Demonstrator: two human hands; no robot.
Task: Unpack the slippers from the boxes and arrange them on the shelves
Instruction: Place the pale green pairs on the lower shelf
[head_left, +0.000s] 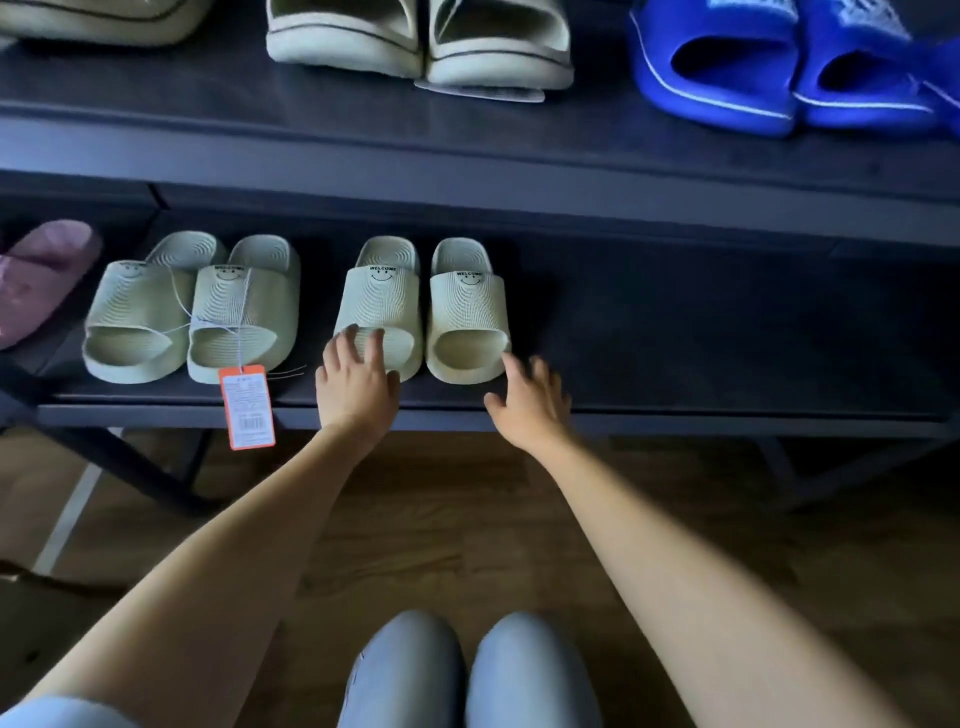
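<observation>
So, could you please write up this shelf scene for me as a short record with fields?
left hand: open, fingertips resting on the toe of a pale green ribbed foam slide
right hand: open, fingers spread by the toe of the matching slide; contact unclear
lower shelf: dark board, also holding a second pale green pair with an orange price tag, and a pink fabric slipper
upper shelf: dark board holding cream foam slides and blue foam slides
floor: brown wood
</observation>
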